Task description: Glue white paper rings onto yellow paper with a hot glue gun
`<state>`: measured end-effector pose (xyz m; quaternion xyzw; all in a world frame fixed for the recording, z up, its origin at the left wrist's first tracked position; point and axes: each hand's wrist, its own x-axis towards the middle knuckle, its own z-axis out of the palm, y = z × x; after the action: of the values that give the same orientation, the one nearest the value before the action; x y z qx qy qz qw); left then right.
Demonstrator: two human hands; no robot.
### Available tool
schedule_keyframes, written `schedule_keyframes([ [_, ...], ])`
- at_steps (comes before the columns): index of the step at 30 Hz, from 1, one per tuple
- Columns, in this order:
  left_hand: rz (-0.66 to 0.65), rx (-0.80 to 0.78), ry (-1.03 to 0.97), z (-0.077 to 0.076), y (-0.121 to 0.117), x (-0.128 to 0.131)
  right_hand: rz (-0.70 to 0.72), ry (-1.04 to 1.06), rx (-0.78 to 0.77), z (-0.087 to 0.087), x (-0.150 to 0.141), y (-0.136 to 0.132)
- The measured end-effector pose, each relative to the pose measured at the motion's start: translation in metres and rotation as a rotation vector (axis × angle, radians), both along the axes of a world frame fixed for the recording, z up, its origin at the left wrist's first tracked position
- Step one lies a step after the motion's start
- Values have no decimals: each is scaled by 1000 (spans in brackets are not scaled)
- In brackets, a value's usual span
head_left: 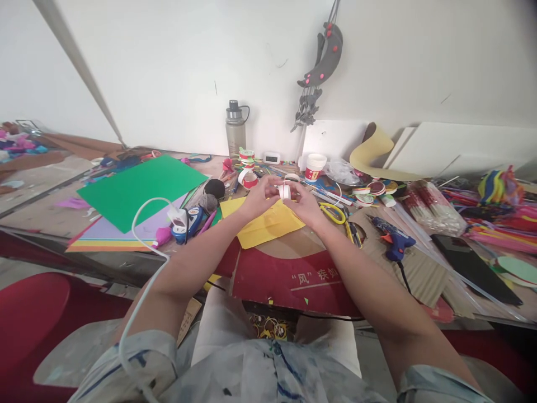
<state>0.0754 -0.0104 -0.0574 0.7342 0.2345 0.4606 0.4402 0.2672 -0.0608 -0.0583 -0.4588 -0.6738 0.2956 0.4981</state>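
Observation:
My left hand (pixel 263 196) and my right hand (pixel 305 202) meet above the yellow paper (pixel 268 224). Between their fingertips is a small white ring-shaped piece (pixel 284 192), which both hands grip from the sides; its exact kind is too small to make out. Beneath the yellow paper lies a red board (pixel 293 285) with white Chinese writing. Just behind my fingers another pale ring (pixel 292 177) is partly hidden. Red and white cup rings (pixel 248 179) stand beyond my left hand. Yellow-handled scissors (pixel 333 212) lie right of my right hand.
A glue gun (pixel 392 238) and a dark phone (pixel 474 266) lie on the right. Green paper (pixel 142 190) and a blue power strip (pixel 187 224) with a white cable are on the left. A bottle (pixel 236 131) and a paper cup (pixel 315 167) stand at the back.

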Motion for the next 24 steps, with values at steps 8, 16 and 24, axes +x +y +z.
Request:
schedule_keyframes([
  [8, 126, -114, -1, 12, -4, 1, -144, 137, -54, -1, 20, 7],
  [16, 518, 151, 827, 45, 5, -45, -467, -211, 26, 11, 46, 47],
  [24, 406, 147, 1455, 43, 14, -63, -372, -743, -11, 15, -16, 103],
])
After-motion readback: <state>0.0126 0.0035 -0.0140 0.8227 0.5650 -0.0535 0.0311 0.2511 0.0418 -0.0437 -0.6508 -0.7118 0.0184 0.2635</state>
